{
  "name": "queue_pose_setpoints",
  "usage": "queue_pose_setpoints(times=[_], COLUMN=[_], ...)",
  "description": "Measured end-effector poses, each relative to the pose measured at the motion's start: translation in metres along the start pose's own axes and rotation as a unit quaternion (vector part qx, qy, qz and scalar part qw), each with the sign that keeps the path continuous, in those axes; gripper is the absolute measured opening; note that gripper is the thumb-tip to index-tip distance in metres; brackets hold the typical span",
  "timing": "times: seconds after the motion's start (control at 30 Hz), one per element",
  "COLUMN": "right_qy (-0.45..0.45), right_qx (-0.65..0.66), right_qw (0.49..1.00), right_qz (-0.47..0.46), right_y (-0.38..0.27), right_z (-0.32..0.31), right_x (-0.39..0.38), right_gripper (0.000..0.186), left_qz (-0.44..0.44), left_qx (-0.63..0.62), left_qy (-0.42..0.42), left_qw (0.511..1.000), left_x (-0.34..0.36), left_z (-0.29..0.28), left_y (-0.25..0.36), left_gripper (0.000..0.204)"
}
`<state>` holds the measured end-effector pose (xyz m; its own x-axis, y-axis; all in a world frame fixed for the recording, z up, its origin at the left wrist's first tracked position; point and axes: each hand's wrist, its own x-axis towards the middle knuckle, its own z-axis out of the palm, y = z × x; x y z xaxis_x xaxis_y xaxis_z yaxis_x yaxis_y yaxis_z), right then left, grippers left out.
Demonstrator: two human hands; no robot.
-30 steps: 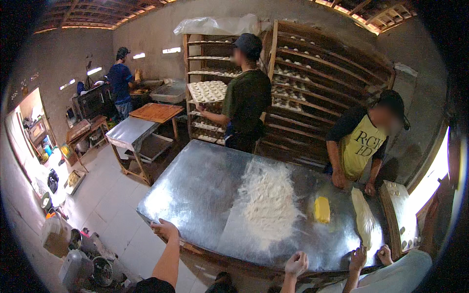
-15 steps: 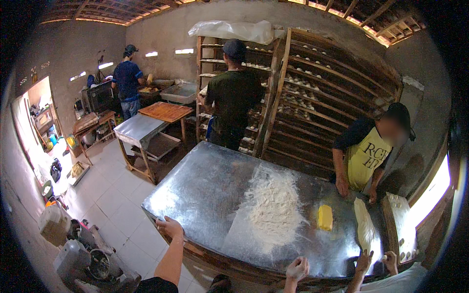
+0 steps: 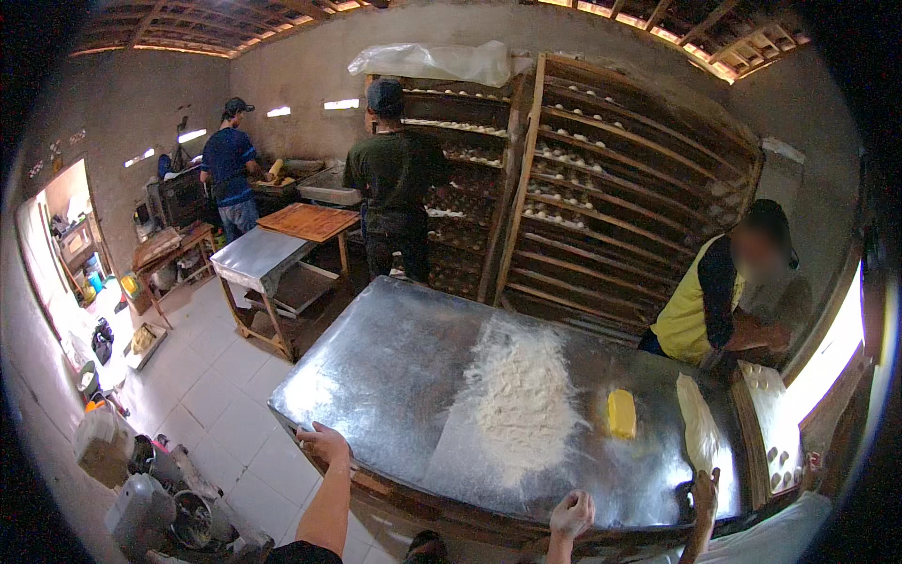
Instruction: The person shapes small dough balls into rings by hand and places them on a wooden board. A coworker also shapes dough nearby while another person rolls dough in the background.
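Observation:
At the near left corner of the metal-topped table, my left hand is closed over the edge. My right hand, dusted with flour, rests at the near edge with its fingers curled in; whatever they may hold is hidden. Between and beyond my hands, a spread heap of white flour covers the middle of the top. Right of it lies a yellow block, perhaps margarine. A long pale strip of dough lies farther right, with another person's hand at its near end.
Beside the table's right end is a tray of small dough pieces, where a person in yellow leans over. Tall wooden racks line the back, with another person before them. Machines and buckets stand on the floor at left.
The person in yellow has turned from the dough strip toward the right wall. The person at the racks has moved left. One near-side hand has left the dough. My hands stay nearly in place.

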<state>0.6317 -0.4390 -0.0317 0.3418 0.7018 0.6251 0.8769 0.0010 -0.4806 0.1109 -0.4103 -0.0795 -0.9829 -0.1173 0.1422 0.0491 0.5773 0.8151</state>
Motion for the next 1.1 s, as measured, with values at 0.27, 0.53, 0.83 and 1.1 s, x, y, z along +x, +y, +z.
queue_pose_setpoints(times=[0.27,0.53,0.83,1.1], right_qy=[-0.008,0.011,-0.007,-0.014], right_qx=[0.007,0.002,-0.027,-0.162], right_qw=[1.000,1.000,1.000,0.987], right_qz=[0.006,-0.003,0.001,-0.016], right_y=[-0.006,-0.009,-0.014,0.032], right_z=[-0.006,-0.011,-0.010,0.022], right_x=[0.003,0.007,0.006,-0.010], right_gripper=[0.007,0.008,0.009,0.032], left_qz=[0.047,0.024,0.089,0.107], left_qx=[0.018,0.005,0.070,-0.034], left_qy=[0.062,-0.021,-0.062,-0.113], left_qw=[0.997,0.999,0.992,0.987], left_x=[0.006,0.011,0.010,0.019], left_z=[0.019,0.023,-0.002,-0.014], left_y=[-0.016,-0.021,-0.013,-0.025], left_gripper=[0.051,0.051,0.052,0.059])
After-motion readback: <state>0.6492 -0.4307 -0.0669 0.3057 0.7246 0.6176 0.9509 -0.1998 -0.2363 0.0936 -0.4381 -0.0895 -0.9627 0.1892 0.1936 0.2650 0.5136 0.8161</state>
